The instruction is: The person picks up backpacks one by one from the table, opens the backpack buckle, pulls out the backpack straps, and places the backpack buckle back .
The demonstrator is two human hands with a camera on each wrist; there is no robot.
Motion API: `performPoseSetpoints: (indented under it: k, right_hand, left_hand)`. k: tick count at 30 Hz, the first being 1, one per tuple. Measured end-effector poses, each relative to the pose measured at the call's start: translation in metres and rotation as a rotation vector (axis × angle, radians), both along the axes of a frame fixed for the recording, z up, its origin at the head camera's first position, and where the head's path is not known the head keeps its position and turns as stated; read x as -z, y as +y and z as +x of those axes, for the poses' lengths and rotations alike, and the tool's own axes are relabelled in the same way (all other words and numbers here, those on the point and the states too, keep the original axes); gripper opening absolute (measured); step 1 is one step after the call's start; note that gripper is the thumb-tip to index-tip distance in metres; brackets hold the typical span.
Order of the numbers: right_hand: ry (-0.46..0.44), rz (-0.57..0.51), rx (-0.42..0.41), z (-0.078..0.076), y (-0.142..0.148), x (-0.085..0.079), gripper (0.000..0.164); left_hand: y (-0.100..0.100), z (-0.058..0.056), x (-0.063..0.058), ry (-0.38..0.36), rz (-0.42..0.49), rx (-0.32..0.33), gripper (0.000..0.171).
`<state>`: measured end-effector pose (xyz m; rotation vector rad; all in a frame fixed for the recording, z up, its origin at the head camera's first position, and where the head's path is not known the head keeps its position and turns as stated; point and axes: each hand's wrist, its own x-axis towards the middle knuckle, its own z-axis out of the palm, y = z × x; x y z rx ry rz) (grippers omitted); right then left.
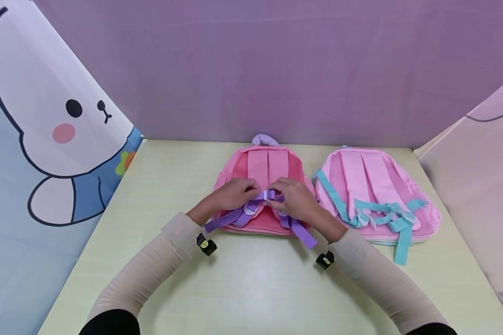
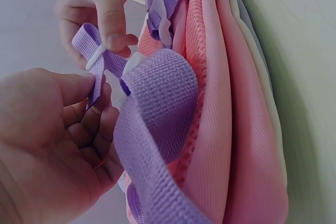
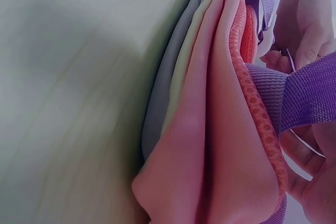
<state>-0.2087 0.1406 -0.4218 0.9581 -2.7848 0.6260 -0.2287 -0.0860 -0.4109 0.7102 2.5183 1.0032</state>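
Note:
A coral-pink backpack (image 1: 239,163) lies with its back panel and shoulder straps facing up. Above its lower half, both hands hold a purple webbing strap (image 2: 86,38) that is looped through a small white slider (image 2: 95,56). The left hand (image 1: 236,192) pinches the loose strap end between thumb and fingers, just below the slider in the left wrist view. On the other side, the right hand (image 1: 295,200) pinches the webbing beside the slider, thumb on top. Purple straps with white buckles (image 1: 250,208) hang at both lower sides of the backpack.
To the right, close beside it, lies a lighter pink backpack (image 1: 379,181) with teal straps (image 1: 402,225) knotted across its front. Both sit near the back of a pale wooden table (image 1: 243,288). A purple cloth wall (image 1: 276,70) rises behind.

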Motion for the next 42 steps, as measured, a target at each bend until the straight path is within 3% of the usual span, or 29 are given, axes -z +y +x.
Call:
performPoseSetpoints:
  k: [9,32,42]
  right_hand:
    - [-0.009,0.019,0.007,-0.0002,0.0009,-0.0016,0.036]
    - [-0.019,-0.002,0.004,-0.0011,0.0015,-0.0009,0.035]
    - [-0.013,0.0,0.009,-0.0011,0.0016,-0.0015,0.035]
  left_hand:
    - [-0.0016,0.0002,0.0003,-0.027,0.013,-0.004,0.017]
    - [0.0044,-0.0001,-0.001,0.011,0.016,0.019,0.016]
    - [-0.0009,-0.0004,0.0007,-0.035,0.012,-0.005,0.017]
